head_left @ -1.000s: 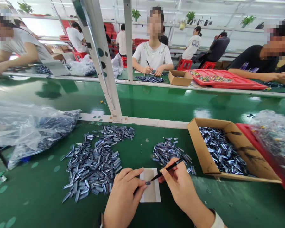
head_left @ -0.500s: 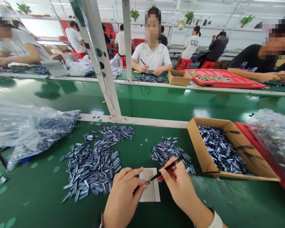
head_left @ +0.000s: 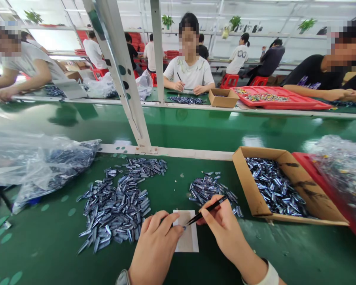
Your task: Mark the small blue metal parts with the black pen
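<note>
Green worktop point(head_left: 56, 265) lay under a pale card point(head_left: 191, 241); over it the left hand point(head_left: 158, 241) pinched a small bluish part point(head_left: 184, 227), the right hand point(head_left: 225, 225) gripping black tweezers point(head_left: 202, 214) tightly. Slipping tips could have flicked the part away.

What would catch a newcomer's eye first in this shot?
Probably the big pile of shiny dark pieces on the green table, left of centre. Next, perhaps, the open cardboard box of similar pieces at right. Between them, the right hand holds black tweezers over a pale card.
</note>
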`<state>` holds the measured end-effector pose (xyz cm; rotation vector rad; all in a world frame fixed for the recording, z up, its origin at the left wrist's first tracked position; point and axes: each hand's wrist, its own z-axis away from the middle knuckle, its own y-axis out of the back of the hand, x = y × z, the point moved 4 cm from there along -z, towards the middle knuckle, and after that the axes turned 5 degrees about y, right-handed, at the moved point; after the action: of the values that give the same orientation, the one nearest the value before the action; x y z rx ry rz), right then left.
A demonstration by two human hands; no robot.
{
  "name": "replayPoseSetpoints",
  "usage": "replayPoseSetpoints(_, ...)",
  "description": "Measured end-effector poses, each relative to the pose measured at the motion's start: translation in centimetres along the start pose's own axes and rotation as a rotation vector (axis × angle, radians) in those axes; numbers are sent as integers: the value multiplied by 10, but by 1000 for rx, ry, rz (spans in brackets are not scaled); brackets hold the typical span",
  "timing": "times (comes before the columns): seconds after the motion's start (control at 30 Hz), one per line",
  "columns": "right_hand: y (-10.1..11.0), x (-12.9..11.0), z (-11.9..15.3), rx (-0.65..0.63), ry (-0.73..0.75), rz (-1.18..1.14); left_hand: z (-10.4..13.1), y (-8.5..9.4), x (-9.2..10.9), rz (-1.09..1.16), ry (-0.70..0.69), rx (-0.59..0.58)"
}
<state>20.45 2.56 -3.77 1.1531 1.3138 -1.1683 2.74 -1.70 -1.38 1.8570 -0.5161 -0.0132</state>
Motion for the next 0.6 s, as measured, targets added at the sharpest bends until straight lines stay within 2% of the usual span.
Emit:
replayPoseSetpoints(0.07, 1, 0, -1, 2, 1, -36, 0, 1, 1, -2, 0, 32)
replayPoseSetpoints(0.27, -2, -1, 1, -12, 6, -40, 3, -5, 5, -75, -25, -54)
replayPoseSetpoints(0.37, -1, -3, 2, 32, 15, -37, 2, -4, 6, -58, -25, -26)
replayPoseSetpoints(0.47, 11, -9, 0, 174, 76, -17, -1, 3, -2, -63, -8, -2)
replayPoseSetpoints(0.6, 38, -21, -5, 454, 200, 25, -4, 24, -34, -133, 152, 119)
